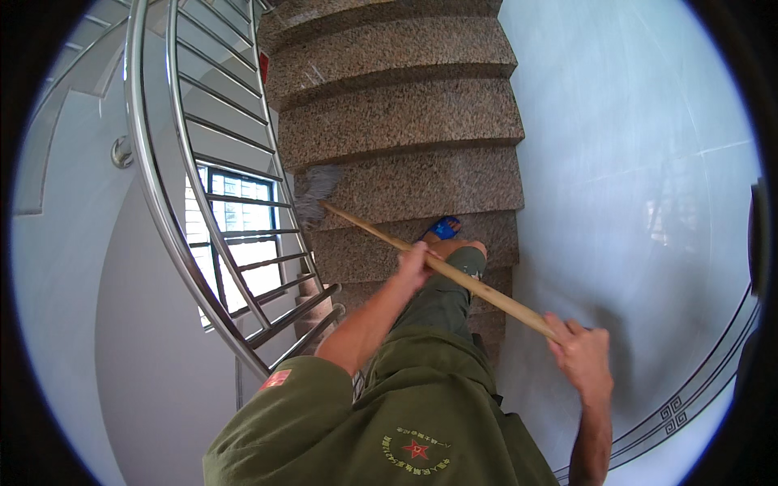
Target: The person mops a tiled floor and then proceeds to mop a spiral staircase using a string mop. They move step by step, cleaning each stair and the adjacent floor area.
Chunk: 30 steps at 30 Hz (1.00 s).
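Observation:
A long wooden mop handle [486,293] slants across my body. Around its middle my left hand [416,265] is closed, while my right hand [580,351] grips the upper end at the right. The mop's grey strands [316,191] lie blurred at the left end of a speckled stone step [419,176], beside the railing. Below that step, a foot in a blue slipper [446,227] stands on the stairs.
A stainless steel railing [273,149] with several bars runs along the left of the stairs. Beyond it is a window [243,234]. On the right, a glossy tiled wall [608,182] borders the steps. More stone steps [395,48] rise ahead.

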Available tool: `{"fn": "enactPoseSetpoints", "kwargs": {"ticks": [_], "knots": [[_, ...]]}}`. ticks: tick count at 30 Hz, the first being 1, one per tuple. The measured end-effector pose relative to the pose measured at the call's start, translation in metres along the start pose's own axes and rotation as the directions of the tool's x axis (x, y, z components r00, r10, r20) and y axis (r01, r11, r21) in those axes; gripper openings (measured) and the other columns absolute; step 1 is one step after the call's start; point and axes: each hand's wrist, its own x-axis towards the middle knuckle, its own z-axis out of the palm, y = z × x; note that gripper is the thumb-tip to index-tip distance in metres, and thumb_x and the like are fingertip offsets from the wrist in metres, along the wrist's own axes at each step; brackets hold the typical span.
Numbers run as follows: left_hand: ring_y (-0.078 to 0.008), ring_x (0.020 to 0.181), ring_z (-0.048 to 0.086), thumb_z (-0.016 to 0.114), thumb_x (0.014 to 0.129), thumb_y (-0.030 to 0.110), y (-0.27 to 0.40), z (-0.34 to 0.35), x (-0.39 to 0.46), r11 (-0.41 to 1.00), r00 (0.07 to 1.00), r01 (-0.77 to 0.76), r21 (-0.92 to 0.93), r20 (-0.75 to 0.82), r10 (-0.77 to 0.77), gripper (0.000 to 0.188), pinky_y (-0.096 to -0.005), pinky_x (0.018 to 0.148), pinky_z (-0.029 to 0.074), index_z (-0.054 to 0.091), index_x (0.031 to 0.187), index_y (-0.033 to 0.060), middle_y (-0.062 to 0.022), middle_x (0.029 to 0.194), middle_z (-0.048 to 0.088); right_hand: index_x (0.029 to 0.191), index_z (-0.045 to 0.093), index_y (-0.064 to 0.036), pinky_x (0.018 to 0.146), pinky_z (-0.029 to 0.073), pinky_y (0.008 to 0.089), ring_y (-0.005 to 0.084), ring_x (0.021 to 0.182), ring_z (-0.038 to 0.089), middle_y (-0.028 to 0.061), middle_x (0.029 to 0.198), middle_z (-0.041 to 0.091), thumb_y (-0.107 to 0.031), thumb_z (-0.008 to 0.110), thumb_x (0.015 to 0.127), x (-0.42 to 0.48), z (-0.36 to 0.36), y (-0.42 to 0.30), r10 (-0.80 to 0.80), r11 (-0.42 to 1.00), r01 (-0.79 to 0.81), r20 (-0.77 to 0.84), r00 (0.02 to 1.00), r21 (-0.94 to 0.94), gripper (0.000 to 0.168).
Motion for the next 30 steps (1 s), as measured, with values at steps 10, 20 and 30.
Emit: {"fn": "enactPoseSetpoints", "kwargs": {"ticks": [10, 20, 30], "knots": [[-0.0233, 0.076, 0.069, 0.059, 0.094, 0.029, -0.160, 0.268, -0.083, 0.964, 0.922, 0.205, 0.169, 0.298, -0.248, 0.029, -0.0378, 0.061, 0.062, 0.051, 0.105, 0.0037, -0.0115, 0.093, 0.066, 0.107, 0.070, 0.003, 0.066, 0.054, 0.0392, 0.0327, 0.071, 0.066, 0.0199, 0.086, 0.069, 0.016, 0.067, 0.063, -0.154, -0.134, 0.084, 0.486, 0.864, -0.500, -0.161, 0.859, -0.062, 0.046], [-0.0243, 0.087, 0.068, 0.057, 0.089, 0.021, -0.079, 0.198, -0.104, 0.985, 0.952, 0.171, -0.024, 0.263, -0.159, 0.019, -0.0378, 0.069, 0.057, 0.056, 0.102, 0.0066, -0.0083, 0.091, 0.064, 0.100, 0.069, -0.003, 0.064, 0.045, 0.0392, 0.0251, 0.061, 0.056, 0.0105, 0.074, 0.063, -0.001, 0.079, 0.062, -0.092, -0.136, 0.072, 0.032, 0.953, -0.095, -0.214, 0.976, -0.288, 0.039], [-0.0228, 0.078, 0.060, 0.055, 0.092, 0.016, 0.041, 0.011, -0.036, 0.957, 0.992, -0.122, -0.264, -0.050, 0.113, 0.015, -0.0390, 0.080, 0.054, 0.053, 0.080, 0.0070, -0.0067, 0.078, 0.060, 0.107, 0.066, -0.006, 0.049, 0.041, 0.0348, 0.0182, 0.056, 0.054, 0.0031, 0.071, 0.050, -0.016, 0.076, 0.067, 0.054, -0.044, 0.005, -0.346, 0.923, 0.300, -0.179, 0.921, -0.243, 0.043]]}}
